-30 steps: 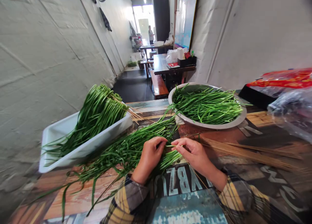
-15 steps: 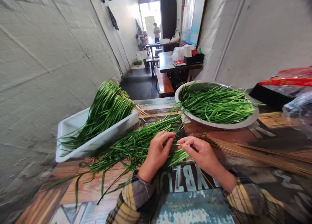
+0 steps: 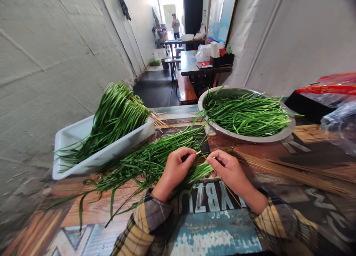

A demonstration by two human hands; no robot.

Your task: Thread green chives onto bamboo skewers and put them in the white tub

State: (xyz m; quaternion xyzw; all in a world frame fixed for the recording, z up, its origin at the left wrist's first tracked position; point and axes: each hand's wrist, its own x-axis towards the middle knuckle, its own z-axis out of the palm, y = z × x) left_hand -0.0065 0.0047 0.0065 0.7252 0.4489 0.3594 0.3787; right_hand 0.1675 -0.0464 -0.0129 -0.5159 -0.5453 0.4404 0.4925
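Observation:
My left hand (image 3: 178,168) pinches a garlic chive, whose pale cut end (image 3: 198,152) sticks out past the fingertips. Between the thumb and fingers of my right hand (image 3: 229,170) is a thin bamboo skewer (image 3: 229,192); its upper end points at the chive and its lower part slants toward me. A small gap separates the two hands. Beneath and beside them lies a loose pile of garlic chives (image 3: 155,156), leaves to the left. To the left, a white plastic tray (image 3: 104,152) holds skewered chives (image 3: 119,109) with their sticks poking out to the right.
A metal basin (image 3: 244,138) full of chives stands at the back right. Several bare skewers (image 3: 289,170) lie right of my hand, near a clear plastic bag (image 3: 339,122). Beyond are another table (image 3: 190,61), a bench (image 3: 185,88) and a standing person (image 3: 175,26).
My fingertips have moved slightly apart, and the skewer's upper end now shows between them. The pale chive end sits at my left fingertips. The whole view has shifted a little.

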